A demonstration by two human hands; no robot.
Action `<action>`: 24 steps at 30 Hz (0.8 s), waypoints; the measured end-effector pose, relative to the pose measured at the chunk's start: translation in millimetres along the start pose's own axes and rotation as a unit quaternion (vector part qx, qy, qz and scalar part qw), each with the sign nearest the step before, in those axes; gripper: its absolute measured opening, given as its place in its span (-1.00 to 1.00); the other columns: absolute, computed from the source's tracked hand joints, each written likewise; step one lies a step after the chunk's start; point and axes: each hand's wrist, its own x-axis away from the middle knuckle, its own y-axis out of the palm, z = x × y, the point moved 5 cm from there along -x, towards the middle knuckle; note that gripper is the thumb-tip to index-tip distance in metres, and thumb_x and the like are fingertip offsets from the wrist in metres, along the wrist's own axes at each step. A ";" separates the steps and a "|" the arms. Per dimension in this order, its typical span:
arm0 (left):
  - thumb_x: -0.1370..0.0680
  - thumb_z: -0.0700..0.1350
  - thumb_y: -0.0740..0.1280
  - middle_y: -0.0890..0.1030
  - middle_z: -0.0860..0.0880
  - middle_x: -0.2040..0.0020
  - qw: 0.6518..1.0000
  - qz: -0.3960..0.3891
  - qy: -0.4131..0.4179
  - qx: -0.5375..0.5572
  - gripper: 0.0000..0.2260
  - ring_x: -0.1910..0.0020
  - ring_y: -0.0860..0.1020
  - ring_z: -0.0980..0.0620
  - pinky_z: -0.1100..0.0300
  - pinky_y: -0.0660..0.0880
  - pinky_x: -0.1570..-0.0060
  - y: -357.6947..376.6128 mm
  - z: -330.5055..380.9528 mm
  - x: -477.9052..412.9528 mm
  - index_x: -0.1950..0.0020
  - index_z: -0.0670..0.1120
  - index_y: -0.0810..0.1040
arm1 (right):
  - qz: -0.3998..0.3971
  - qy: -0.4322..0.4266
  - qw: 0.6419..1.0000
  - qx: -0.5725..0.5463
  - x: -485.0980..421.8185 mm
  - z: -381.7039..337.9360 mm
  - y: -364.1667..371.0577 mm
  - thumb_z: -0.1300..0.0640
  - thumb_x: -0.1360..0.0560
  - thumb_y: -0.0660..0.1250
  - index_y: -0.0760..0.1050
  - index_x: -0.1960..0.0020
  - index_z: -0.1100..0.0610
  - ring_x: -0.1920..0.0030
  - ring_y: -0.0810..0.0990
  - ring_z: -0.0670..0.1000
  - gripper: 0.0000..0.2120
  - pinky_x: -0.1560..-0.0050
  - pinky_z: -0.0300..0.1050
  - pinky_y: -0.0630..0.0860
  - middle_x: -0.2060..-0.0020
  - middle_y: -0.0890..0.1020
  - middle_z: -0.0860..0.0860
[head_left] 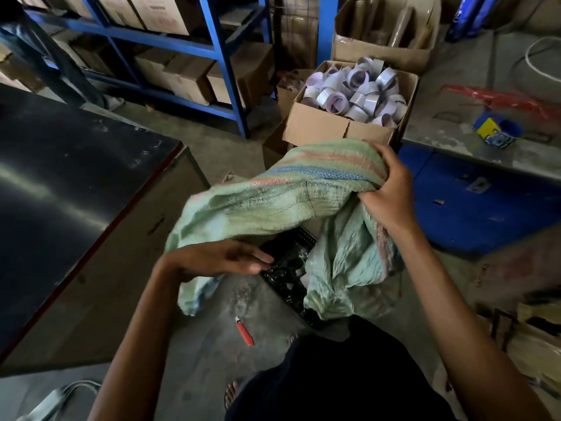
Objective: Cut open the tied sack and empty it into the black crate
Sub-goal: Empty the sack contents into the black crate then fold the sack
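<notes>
Grey concrete floor [206, 354] is looking dusty and scuffed down here. A little red tool [244, 331] with a pale tip is lying flat on it at about 6 o'clock, just off the crate's 7 o'clock corner.

The sack [273, 202] is pale green woven plastic, crinkly, with pink and blue stripes. It's hanging limp dead centre, draped right over the black crate [305, 238], whose perforated wall and shiny dark contents are peeking out underneath.

The left hand [224, 258] is reaching in from 7 o'clock with its fingers stretched nearly straight under the sack's lower edge. It's a bit blurry, so I can't tell whether it's actually pinching cloth. The right hand [391, 192] is gripping a bunched handful of sack up at 2 o'clock, fingers curled tight around it.

A smooth black tabletop [60, 177] is filling 9 o'clock and catching a streak of light, and a blue painted slab [473, 208] is sitting at 3 o'clock. Further off, around 12 to 1 o'clock, an open cardboard box [315, 126] is brimming with whitish tape rolls [355, 92]. Blue steel shelving [226, 65] is holding more boxes at 11 o'clock.
</notes>
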 end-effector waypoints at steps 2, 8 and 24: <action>-0.57 0.04 0.40 0.70 -0.23 -0.18 0.999 0.036 0.038 0.014 -0.65 -0.24 0.64 -0.20 -0.13 0.49 -0.35 -14.9 7.5 22.7 -0.17 -0.23 0.60 | 0.006 -0.011 1.000 -0.025 -2.6 -8.1 -3.1 0.18 -0.29 0.37 0.49 -0.37 0.11 -0.17 0.64 -0.07 -0.38 -0.02 -0.31 0.57 -0.18 0.64 0.01; -0.12 0.18 0.69 0.62 -0.09 -0.22 0.932 0.349 0.091 0.033 -0.07 -0.14 0.64 0.20 0.32 0.61 -0.05 -59.8 25.9 52.8 -0.37 -0.04 0.39 | 0.008 -0.010 0.991 -0.136 -6.0 -31.2 -8.1 0.49 -0.33 0.25 0.48 -0.37 0.18 -0.27 0.60 0.01 -0.37 -0.11 -0.15 0.58 -0.27 0.60 0.13; -0.13 -0.07 0.62 0.66 0.03 -0.05 0.839 0.475 0.187 0.188 -0.30 0.06 0.62 0.40 0.36 0.55 -0.02 7.9 70.3 -60.6 -0.22 -0.29 0.60 | -0.155 -0.039 0.956 -0.245 15.4 -85.4 10.1 0.56 -0.49 0.16 0.27 -0.52 0.27 -0.31 0.55 -0.09 -0.38 -0.36 -0.11 0.45 -0.36 0.51 0.05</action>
